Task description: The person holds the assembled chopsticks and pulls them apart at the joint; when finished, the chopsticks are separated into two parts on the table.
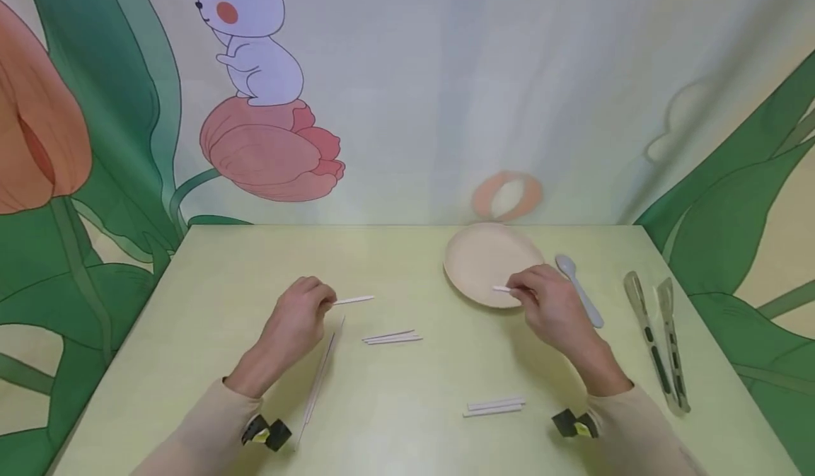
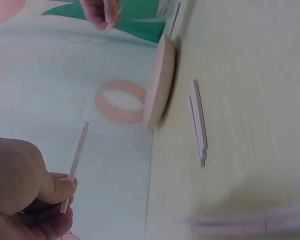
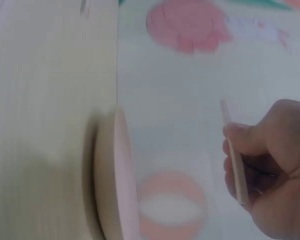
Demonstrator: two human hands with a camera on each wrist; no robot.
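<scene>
Over the left middle of the table, my left hand (image 1: 294,320) pinches a thin pale stick (image 1: 355,299) between thumb and fingers. The stick (image 2: 78,157) points away from the hand in the left wrist view. My right hand (image 1: 555,308) is raised at the near right rim of the round plate (image 1: 487,257). It pinches a similar stick (image 3: 236,167), whose far end juts past the thumb. Several short sticks (image 1: 392,337) lie between the hands, and another group of short sticks (image 1: 494,408) lies nearer the front. Long thin sticks (image 1: 320,377) lie beside my left forearm.
A grey spoon (image 1: 581,292) lies right of the plate, partly behind my right hand. Farther right are two long utensils (image 1: 652,341) with dark grips. A printed curtain (image 1: 395,94) hangs along the table's back edge. A dark device is strapped at each wrist.
</scene>
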